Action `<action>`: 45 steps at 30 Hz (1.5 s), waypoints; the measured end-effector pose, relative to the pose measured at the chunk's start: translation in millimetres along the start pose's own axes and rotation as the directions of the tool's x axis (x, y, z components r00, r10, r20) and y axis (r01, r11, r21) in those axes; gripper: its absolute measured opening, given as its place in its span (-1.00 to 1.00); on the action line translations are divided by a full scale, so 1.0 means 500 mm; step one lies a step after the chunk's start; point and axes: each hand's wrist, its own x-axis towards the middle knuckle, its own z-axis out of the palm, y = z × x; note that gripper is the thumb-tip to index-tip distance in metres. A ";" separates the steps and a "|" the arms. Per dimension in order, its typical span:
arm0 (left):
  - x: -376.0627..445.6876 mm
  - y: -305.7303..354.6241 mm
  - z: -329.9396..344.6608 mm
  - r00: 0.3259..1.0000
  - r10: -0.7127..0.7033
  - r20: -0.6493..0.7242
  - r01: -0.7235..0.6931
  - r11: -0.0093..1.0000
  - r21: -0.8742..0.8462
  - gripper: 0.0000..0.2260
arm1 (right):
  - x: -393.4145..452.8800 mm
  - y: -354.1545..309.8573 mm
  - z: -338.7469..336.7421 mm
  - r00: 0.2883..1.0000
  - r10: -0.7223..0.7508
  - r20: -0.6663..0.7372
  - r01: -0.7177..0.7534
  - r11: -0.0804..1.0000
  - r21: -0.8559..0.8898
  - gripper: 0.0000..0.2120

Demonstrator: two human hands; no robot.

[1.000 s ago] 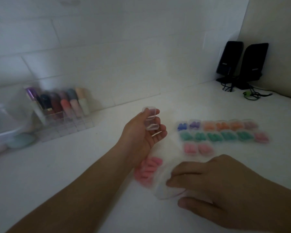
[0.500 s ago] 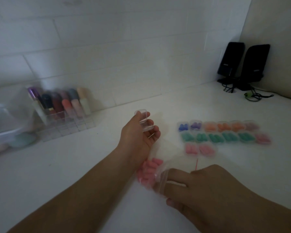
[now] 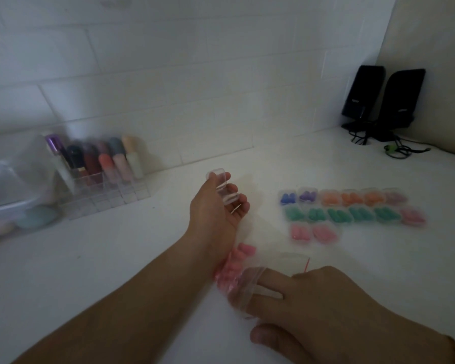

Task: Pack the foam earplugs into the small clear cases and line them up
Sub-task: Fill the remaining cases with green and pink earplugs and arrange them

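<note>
Left hand: palm up above the white counter, fingers curling around an empty clear case with its lid hanging open.
Right hand: reaching into a clear zip bag lying on the counter, fingers spread apart inside its mouth, gripping nothing I can make out.
Loose earplugs: pink foam pieces bunching at the bag's far end, just under the left wrist.
Packed cases: sitting in three rows to the right, blue, purple, orange, green, pink; the front row is holding only two.
Doing it well: probably pinching out one pair, keeping the case level and open.
Around: a lipstick organiser on the left, black speakers with cables in the far corner, both well apart.
In the way: the bag's floppy mouth is likely snagging fingers.
</note>
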 end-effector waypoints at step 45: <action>-0.096 -0.018 0.029 0.793 0.069 0.605 -0.207 0.965 0.161 -0.72 | -0.018 0.071 -0.126 0.829 0.540 -0.144 -0.181 0.503 0.845 -0.70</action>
